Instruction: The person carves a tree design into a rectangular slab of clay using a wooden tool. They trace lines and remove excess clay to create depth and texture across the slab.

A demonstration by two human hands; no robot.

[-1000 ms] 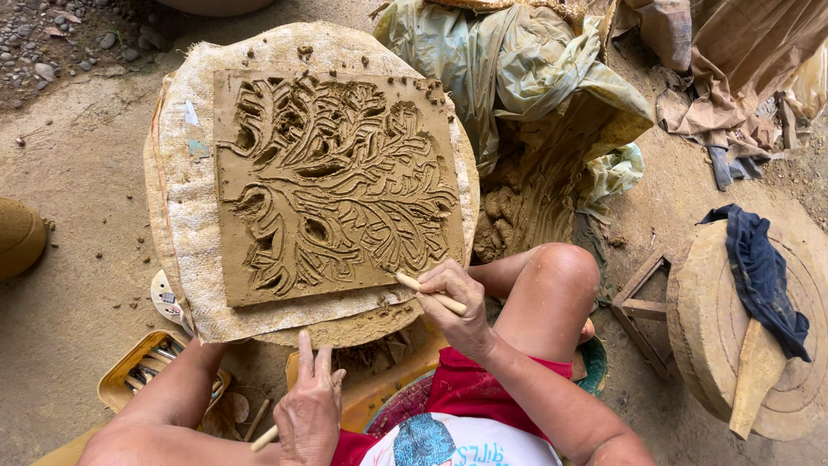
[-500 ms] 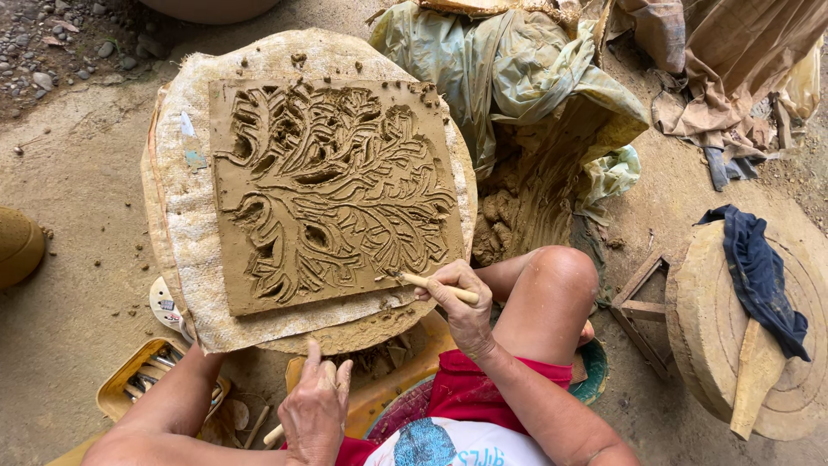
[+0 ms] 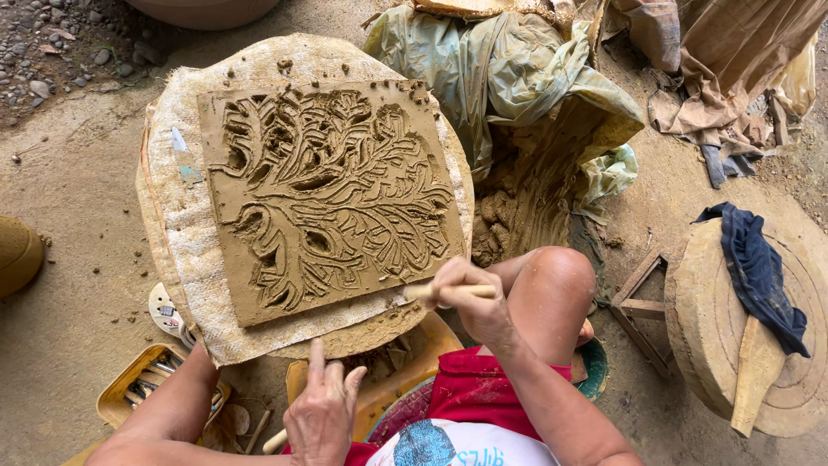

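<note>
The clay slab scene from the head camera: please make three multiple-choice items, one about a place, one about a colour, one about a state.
1. Where does the carved clay slab lie?
A. on a cloth-covered round stand
B. on bare ground
C. on the person's knee

2. What colour is the cloth on the round wooden block at the right?
A. white
B. dark blue
C. red

3. What does the right hand do?
A. lies open and empty
B. grips a pale stick tool at the slab's lower right corner
C. holds a cup

Key: 1 A, sacking shows around the slab; 2 B, it is navy; 3 B, fingers close on the stick, while the left hand is empty.
</note>
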